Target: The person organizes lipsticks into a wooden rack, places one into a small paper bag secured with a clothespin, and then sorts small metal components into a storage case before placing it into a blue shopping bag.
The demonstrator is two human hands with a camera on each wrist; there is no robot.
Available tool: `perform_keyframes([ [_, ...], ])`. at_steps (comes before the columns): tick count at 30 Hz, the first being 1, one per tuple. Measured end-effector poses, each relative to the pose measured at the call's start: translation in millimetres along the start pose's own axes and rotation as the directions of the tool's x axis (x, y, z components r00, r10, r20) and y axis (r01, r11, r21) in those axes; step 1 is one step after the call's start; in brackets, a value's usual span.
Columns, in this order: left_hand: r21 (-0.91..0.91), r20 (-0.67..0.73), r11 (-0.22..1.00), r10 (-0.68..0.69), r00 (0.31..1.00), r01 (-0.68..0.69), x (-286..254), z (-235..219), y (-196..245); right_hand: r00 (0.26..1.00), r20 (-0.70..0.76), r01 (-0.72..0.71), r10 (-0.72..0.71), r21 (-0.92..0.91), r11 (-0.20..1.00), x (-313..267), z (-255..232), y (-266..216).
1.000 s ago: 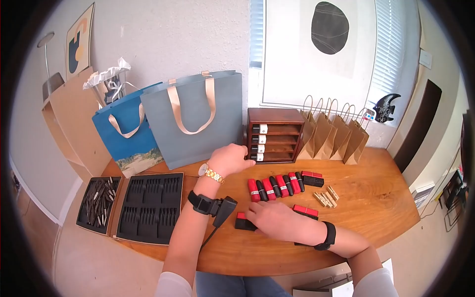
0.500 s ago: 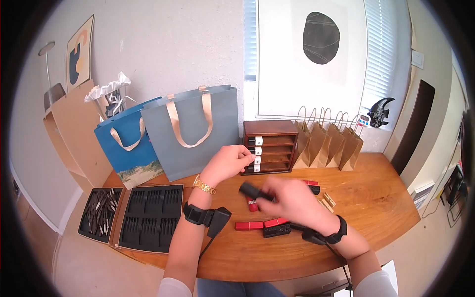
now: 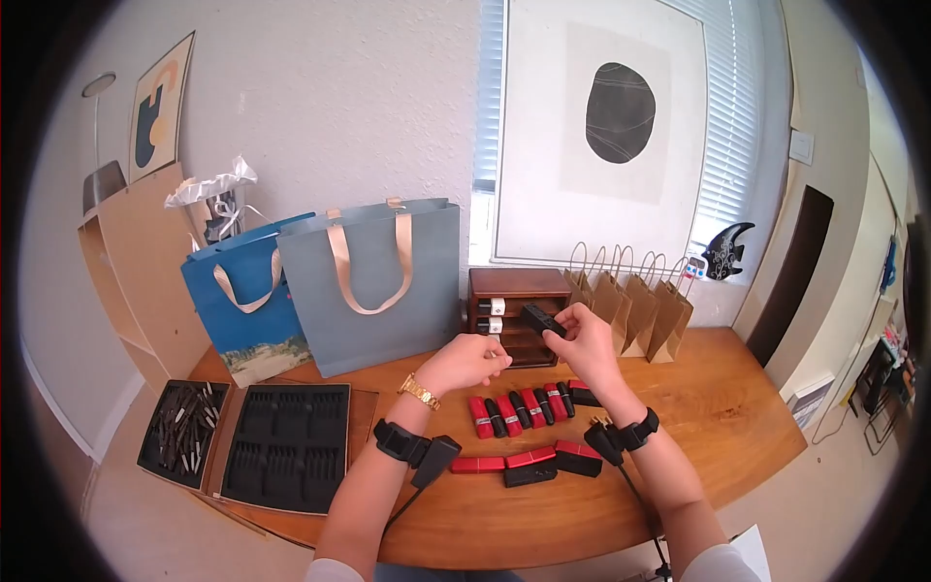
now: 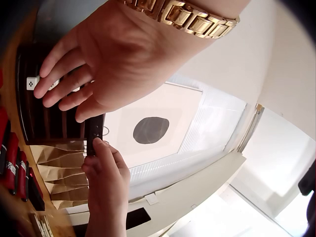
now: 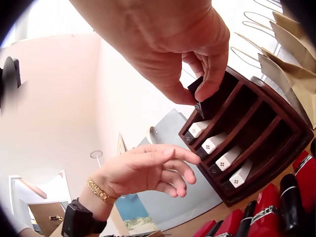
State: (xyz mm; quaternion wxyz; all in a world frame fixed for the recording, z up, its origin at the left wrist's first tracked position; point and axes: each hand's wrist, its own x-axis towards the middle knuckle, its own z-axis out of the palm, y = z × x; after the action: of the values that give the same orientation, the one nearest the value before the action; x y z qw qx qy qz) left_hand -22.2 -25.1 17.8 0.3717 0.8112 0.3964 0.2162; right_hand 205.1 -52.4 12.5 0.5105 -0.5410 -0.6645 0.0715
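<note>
My right hand [image 3: 594, 351] pinches a small black box [image 3: 541, 320] in front of the upper shelves of a dark wooden rack [image 3: 519, 282]. In the right wrist view the box [image 5: 198, 98] is between thumb and fingers, beside the top compartment. White-and-black boxes [image 5: 213, 143] lie at one end of the compartments. My left hand [image 3: 464, 363] hovers at the rack's lower left, fingers loosely bent; in the left wrist view this hand [image 4: 106, 59] holds nothing. Red and black tubes [image 3: 510, 414] lie in a row on the table below the rack.
Red and black boxes [image 3: 530, 475] lie nearer the front edge. Two large paper bags [image 3: 378, 281] stand left of the rack, small brown bags [image 3: 640, 315] right of it. At the left lie a black tray [image 3: 284, 456] and a box of dark sticks [image 3: 184, 427].
The right hand has risen from above the tubes to the rack, carrying the black box. The left hand remains beside the rack, and the head view has tilted up.
</note>
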Motion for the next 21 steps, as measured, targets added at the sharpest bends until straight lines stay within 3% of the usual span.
perform_keyframes([
  [5,0.161,-0.098,0.986,0.046,0.994,-0.029,3,-3,-10,1.0,0.024,0.0,0.0,-0.028,1.0,10,10,-8],
  [6,0.203,-0.136,0.978,0.072,0.988,-0.043,3,-4,-11,0.998,0.021,-0.062,0.061,0.029,0.998,12,14,-11],
  [7,0.197,-0.138,0.979,0.072,0.988,-0.044,2,-5,-11,0.992,0.021,-0.124,0.122,0.086,0.989,14,17,-13],
  [11,0.211,-0.171,0.977,0.07,0.983,-0.033,-2,-8,-6,0.995,0.024,-0.1,0.097,0.118,0.988,24,42,4],
  [13,0.205,-0.18,0.978,0.068,0.981,-0.03,-2,-8,-7,0.976,0.128,-0.217,0.177,0.468,0.856,22,51,-4],
  [14,0.212,-0.163,0.976,0.081,0.983,-0.045,0,-6,-10,0.952,0.213,-0.296,0.218,0.474,0.829,20,50,-8],
  [17,0.238,-0.128,0.967,0.127,0.984,-0.094,3,-1,-16,0.934,0.28,-0.344,0.223,0.531,0.775,15,48,-11],
  [21,0.239,-0.09,0.96,0.175,0.98,-0.15,4,2,-15,0.944,0.302,-0.29,0.135,0.559,0.777,6,43,-6],
])
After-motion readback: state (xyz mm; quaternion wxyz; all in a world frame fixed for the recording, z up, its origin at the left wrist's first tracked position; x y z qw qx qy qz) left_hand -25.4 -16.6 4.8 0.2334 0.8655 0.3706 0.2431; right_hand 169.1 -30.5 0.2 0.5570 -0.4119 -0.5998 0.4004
